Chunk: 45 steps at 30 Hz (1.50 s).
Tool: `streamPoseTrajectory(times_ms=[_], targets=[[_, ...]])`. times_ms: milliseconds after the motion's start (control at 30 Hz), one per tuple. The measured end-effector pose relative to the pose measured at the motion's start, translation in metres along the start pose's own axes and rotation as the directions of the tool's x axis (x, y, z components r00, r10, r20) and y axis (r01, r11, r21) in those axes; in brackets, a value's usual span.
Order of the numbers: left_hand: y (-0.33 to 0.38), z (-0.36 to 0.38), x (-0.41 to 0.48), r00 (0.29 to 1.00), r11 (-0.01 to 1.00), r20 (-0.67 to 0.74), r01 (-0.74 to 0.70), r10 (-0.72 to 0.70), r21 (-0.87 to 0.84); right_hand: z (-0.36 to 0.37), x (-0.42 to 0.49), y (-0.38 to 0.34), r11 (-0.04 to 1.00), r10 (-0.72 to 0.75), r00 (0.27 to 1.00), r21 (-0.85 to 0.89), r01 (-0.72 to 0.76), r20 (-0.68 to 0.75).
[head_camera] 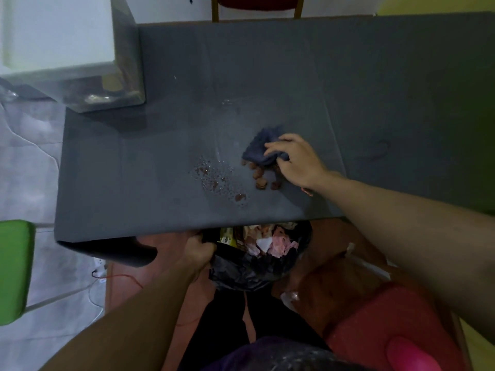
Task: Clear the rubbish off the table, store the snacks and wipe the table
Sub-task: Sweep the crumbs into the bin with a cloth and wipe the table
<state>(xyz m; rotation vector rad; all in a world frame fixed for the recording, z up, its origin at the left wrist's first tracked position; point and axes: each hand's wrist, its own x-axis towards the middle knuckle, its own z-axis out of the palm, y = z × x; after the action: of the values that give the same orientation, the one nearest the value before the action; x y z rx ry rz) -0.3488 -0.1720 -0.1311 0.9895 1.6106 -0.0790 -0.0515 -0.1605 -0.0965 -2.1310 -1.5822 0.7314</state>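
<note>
My right hand (pixel 296 162) presses a bunched blue cloth (pixel 263 148) on the grey table (pixel 375 89), fingers curled over it, brown crumbs (pixel 261 180) just beside it. My left hand (pixel 199 250) grips the rim of a black rubbish bag (pixel 249 269) below the table's near edge, wrappers inside.

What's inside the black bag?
The black bag holds crumpled pink and white paper and a yellowish wrapper. The table edge covers its far side; deeper contents are hidden.
</note>
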Motion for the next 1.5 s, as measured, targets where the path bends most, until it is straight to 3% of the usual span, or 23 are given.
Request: streamPoseTrajectory(times_ms=[100,233,300,367,467,733,1233,1500], targets=[[-0.002,0.002,0.001,1.000,1.000,0.014,0.008,-0.008,-0.001,-0.003,-0.015,0.001,0.999,-0.050,0.998,0.020,0.049,0.028],[-0.003,0.004,0.000,1.000,0.999,0.019,0.007,-0.006,-0.034,-0.013,-0.024,0.017,0.998,0.067,0.958,0.020,-0.064,-0.280],[-0.004,0.005,0.002,1.000,0.998,0.022,0.010,-0.009,-0.058,-0.018,-0.030,0.026,0.984,0.152,0.923,-0.034,-0.175,-0.354],[-0.004,0.006,0.001,1.000,0.998,0.025,0.008,-0.006,-0.068,-0.018,-0.038,0.031,0.962,0.216,0.925,-0.094,-0.256,-0.313],[-0.005,0.009,0.002,1.000,0.997,0.021,0.015,-0.014,-0.078,-0.009,-0.044,0.031,0.955,0.223,0.932,-0.126,-0.267,-0.285],[-0.003,0.020,0.000,0.997,0.989,0.052,0.060,-0.053,-0.137,0.027,-0.058,0.005,0.981,0.079,0.972,-0.156,-0.116,-0.221],[-0.007,0.022,0.001,0.998,0.984,0.055,0.046,-0.037,-0.172,0.036,-0.069,-0.015,0.991,-0.126,0.989,-0.042,0.130,0.078],[-0.006,0.027,-0.003,1.000,0.985,-0.001,-0.007,0.007,-0.171,0.045,-0.104,-0.013,0.953,-0.302,0.952,0.047,0.300,0.044]])
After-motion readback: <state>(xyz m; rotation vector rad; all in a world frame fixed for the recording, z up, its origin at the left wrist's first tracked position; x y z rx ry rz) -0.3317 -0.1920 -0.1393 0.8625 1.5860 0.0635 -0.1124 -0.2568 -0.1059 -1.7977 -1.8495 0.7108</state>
